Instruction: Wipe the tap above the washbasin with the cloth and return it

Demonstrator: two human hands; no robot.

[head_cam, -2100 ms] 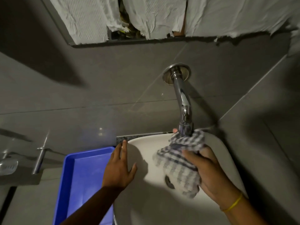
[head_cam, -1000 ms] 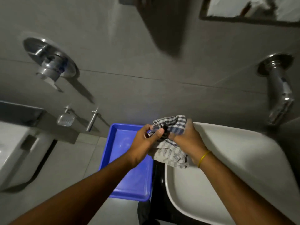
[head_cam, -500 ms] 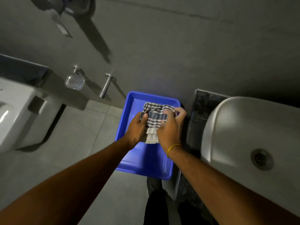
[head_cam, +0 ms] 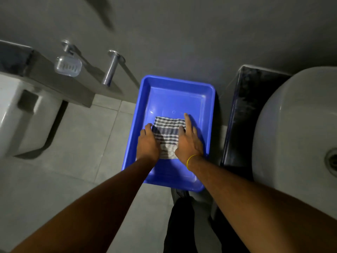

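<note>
The checked cloth (head_cam: pixel 166 136) lies folded flat on the floor of the blue tray (head_cam: pixel 176 80). My left hand (head_cam: pixel 147 142) sits at the cloth's left edge with its fingers curled onto the fabric. On the cloth's right edge rests my right hand (head_cam: pixel 188 143), flat with the fingers stretched out; it wears a yellow band at the wrist. The white washbasin (head_cam: pixel 291 125) fills the right side. The tap is out of view.
A dark stone counter (head_cam: pixel 242 115) stands between the tray and the basin. To the left are a clear soap dish (head_cam: pixel 68 65), a chrome wall fitting (head_cam: pixel 111 70) and a white toilet cistern (head_cam: pixel 18 115). My dark-clothed legs (head_cam: pixel 182 225) are below the tray.
Both hands carried the cloth from the tap and basin leftward and down into the blue tray. The cloth now lies flat and my right hand's fingers have opened out.
</note>
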